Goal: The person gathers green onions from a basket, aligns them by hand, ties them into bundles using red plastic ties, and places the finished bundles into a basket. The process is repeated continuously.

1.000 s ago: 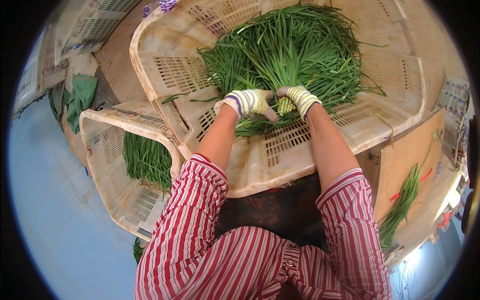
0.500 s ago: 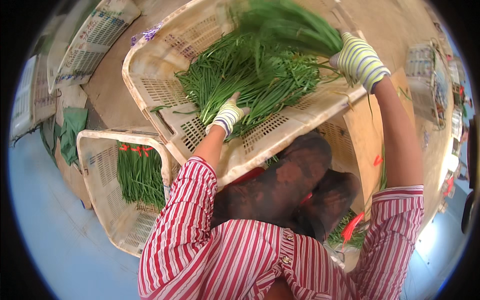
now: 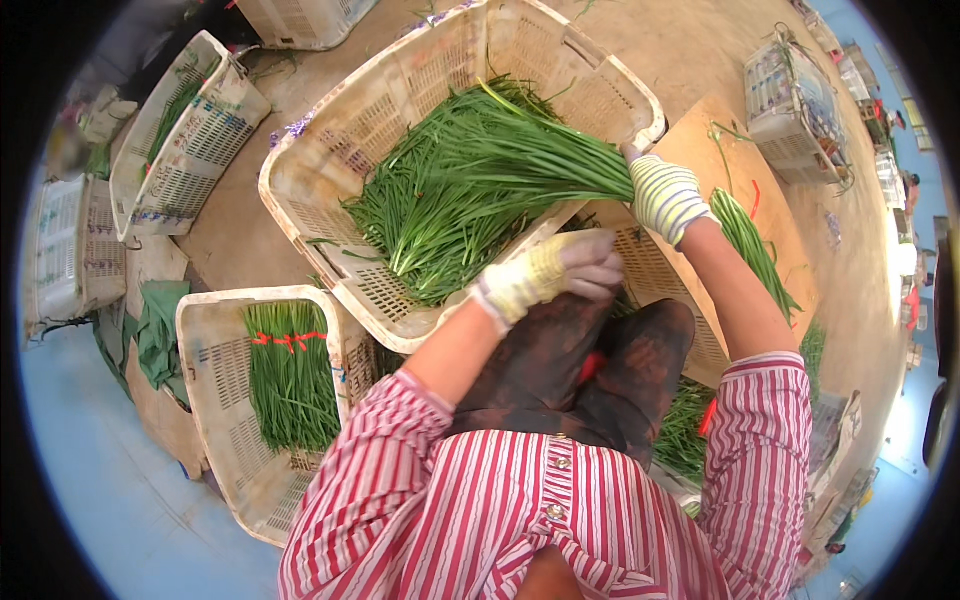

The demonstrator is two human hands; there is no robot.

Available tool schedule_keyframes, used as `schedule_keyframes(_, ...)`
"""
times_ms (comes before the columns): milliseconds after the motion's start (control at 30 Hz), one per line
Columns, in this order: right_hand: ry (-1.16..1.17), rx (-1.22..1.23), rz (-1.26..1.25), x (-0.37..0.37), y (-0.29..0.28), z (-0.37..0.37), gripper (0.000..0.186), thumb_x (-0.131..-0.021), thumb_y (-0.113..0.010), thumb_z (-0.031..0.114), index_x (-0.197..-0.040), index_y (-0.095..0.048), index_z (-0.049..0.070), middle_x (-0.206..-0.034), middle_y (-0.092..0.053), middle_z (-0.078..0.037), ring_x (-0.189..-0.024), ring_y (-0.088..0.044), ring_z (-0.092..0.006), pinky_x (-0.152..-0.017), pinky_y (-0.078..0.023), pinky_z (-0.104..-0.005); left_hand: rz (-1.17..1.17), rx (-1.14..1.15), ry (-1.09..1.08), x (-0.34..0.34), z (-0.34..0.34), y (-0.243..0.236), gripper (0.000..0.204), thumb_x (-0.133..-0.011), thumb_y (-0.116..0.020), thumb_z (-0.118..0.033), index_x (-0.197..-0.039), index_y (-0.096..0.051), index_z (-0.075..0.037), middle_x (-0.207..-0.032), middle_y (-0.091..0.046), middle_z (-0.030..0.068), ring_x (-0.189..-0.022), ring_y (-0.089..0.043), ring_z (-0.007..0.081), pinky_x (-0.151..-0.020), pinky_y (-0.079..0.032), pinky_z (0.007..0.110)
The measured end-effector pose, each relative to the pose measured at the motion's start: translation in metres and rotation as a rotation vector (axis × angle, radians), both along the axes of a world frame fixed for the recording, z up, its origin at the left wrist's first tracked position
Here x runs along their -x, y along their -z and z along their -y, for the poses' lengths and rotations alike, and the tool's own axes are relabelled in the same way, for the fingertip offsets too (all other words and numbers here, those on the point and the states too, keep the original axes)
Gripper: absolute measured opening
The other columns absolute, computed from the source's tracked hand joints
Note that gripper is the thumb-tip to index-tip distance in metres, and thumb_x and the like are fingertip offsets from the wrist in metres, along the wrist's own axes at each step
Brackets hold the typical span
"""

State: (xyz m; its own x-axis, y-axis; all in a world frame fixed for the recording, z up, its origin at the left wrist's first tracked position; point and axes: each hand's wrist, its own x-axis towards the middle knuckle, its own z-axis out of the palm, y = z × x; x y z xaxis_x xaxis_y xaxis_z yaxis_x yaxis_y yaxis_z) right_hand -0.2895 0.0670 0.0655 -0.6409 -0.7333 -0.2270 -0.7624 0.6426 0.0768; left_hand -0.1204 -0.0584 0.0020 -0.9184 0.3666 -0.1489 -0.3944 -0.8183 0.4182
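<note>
two gloved hands in view, poses changed from half a second earlier: the left hand (image 3: 555, 272) had come off the greens in the big crate (image 3: 325, 165) and was over the lap, by the near rim; the right hand (image 3: 665, 198) had drawn in closer to the body; the held bunch (image 3: 570, 165), blurred in the air before, now showed sharp; its leaf tips fanned left over the loose greens (image 3: 430, 230); more of the crate and floor had come into view;

counts: one held bunch; one pile of loose greens, inside the big crate; one smaller crate (image 3: 200, 400) at left, with one red tie (image 3: 288, 341) around upright green stalks (image 3: 290, 390); one board (image 3: 700, 150) at right, one more green bunch (image 3: 750, 245) lying across it;

pose: right forearm reached up and forward, elbow bent, fingers wrapped round the bunch's gathered end, just outside the big crate's right rim; left forearm angled up to the right, palm side down, fingers loosely bent and close together, smeared by motion; could not tell whether they pinched anything
</note>
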Motion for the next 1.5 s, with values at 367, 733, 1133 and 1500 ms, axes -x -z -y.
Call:
schedule_keyframes(367, 0.182, 0.261, -0.087, -0.047, -0.041, -0.065, 0.072, -0.068, -0.071, 0.017, -0.131, -0.038, 0.009, -0.092, -0.057, -0.022, -0.081, -0.06, -0.0369, -0.068, -0.048, -0.0421, -0.018, -0.289, -0.677, 0.107, -0.04, 0.002, 0.065, -0.068, -0.073, -0.051, -0.115, -0.053, -0.011, -0.112, -0.059, 0.0089, -0.103, -0.056, 0.0277, -0.092, -0.047, 0.045)
schedule_keyframes(733, 0.146, 0.915, -0.053, -0.005, 0.021, -0.085, 0.079, -0.061, -0.077, 0.018, -0.128, -0.037, 0.004, -0.099, -0.057, -0.021, -0.09, -0.056, -0.0381, -0.079, -0.047, -0.0427, -0.385, 0.231, -0.615, 0.151, 0.0, -0.06, 0.055, -0.079, -0.067, -0.019, -0.126, -0.042, -0.006, -0.099, -0.062, 0.0144, -0.099, -0.059, 0.0317, -0.091, -0.048, 0.045)
schedule_keyframes(1133, 0.374, 1.864, 0.86, -0.012, 0.009, -0.064, 0.065, -0.073, -0.069, 0.013, -0.13, -0.039, 0.001, -0.112, -0.053, -0.012, -0.102, -0.05, -0.017, -0.088, -0.043, -0.0277, -0.546, 0.776, -0.586, 0.138, -0.053, -0.089, 0.025, -0.069, -0.073, 0.0, -0.092, -0.065, -0.002, -0.086, -0.066, 0.0043, -0.076, -0.062, 0.0139, -0.071, -0.052, 0.028)
schedule_keyframes(1500, -0.138, 2.683, 1.726, -0.05, 0.006, -0.152, 0.03, -0.094, -0.044, 0.036, -0.089, -0.06, 0.011, -0.049, -0.028, 0.01, -0.04, -0.027, -0.0054, -0.039, -0.023, -0.0239, -0.421, 0.211, -0.756, 0.064, -0.044, -0.118, 0.033, -0.078, -0.066, -0.018, -0.106, -0.05, -0.009, -0.08, -0.06, 0.0066, -0.085, -0.059, 0.0249, -0.091, -0.043, 0.051)
